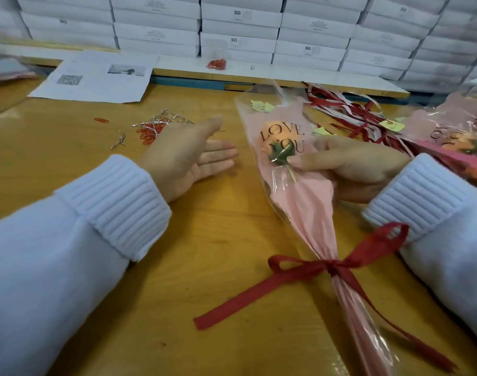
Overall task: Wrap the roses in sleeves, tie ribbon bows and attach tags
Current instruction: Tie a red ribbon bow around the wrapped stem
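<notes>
Inside pink sleeve (308, 202), 1 seemingly orange rose (279, 147).

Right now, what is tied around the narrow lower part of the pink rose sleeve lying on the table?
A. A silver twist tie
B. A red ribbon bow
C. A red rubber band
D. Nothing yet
B: a red ribbon bow is knotted around the gathered lower part of the pink sleeve, with two loops and long tails lying on the table.

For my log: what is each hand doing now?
Left hand: open, empty.
Right hand: fingers on the sleeve, by the rose.
</notes>
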